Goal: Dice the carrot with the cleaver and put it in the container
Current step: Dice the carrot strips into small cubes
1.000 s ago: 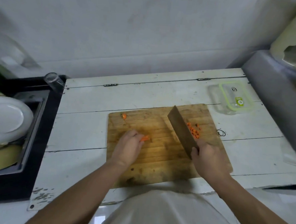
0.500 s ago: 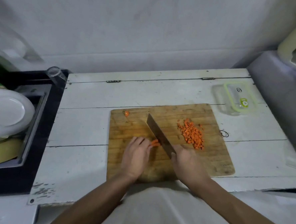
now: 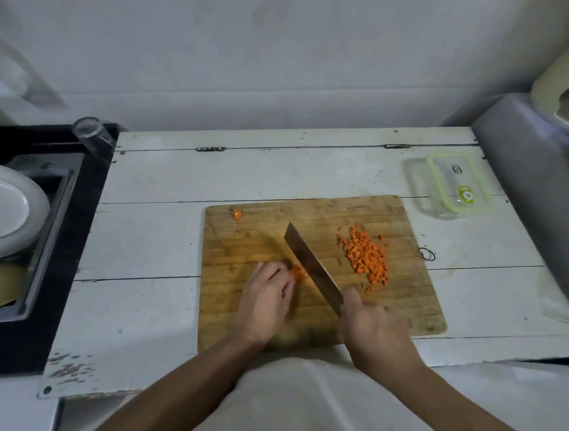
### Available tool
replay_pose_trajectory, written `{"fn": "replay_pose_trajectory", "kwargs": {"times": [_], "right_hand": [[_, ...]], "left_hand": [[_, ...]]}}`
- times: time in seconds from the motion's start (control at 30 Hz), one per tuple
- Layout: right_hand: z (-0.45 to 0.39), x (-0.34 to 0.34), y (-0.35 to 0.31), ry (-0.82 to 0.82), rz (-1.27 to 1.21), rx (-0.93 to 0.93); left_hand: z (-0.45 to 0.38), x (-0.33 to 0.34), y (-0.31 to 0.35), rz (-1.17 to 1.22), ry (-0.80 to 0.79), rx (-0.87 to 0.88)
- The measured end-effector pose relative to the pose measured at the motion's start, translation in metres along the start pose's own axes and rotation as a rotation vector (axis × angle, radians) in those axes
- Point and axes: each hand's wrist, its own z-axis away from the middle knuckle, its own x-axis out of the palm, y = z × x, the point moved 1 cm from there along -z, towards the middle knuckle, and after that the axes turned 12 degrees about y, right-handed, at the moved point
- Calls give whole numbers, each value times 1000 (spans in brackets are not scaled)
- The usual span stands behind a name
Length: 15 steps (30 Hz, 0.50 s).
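A wooden cutting board (image 3: 410, 309) lies on the white table. On its right part sits a pile of diced carrot (image 3: 365, 255). My left hand (image 3: 266, 297) holds down a small remaining carrot piece (image 3: 299, 273) with curled fingertips. My right hand (image 3: 373, 324) grips the cleaver (image 3: 311, 267) by its handle; the blade stands on edge right beside the carrot piece, its tip pointing away to the upper left. A carrot end (image 3: 237, 214) lies near the board's far left corner. The clear container (image 3: 451, 189) with a green-rimmed lid stands beyond the board's far right corner.
A black-framed sink (image 3: 58, 235) at the left holds a white plate (image 3: 7, 211) and other dishes. A glass (image 3: 93, 135) lies at the sink's far corner. A grey box-like object (image 3: 531, 183) lines the table's right side. A small metal ring (image 3: 427, 254) lies beside the board.
The cleaver came from the dice pile on the right to the carrot piece under my left hand and now stands against it. The view has shifted slightly.
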Motion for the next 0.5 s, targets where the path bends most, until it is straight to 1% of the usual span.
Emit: {"fn": "replay_pose_trajectory", "kwargs": {"times": [0.1, 0.23, 0.43, 0.5], "right_hand": [[0, 2, -1, -44, 19, -17], [0, 1, -4, -57, 22, -30], [-5, 0, -1, -52, -31, 89], [-8, 3, -4, -66, -49, 90]], "left_hand": [[0, 0, -1, 4, 2, 13], [1, 0, -2, 6, 4, 45], [0, -2, 2, -16, 6, 44], [-4, -2, 5, -46, 12, 42]]}}
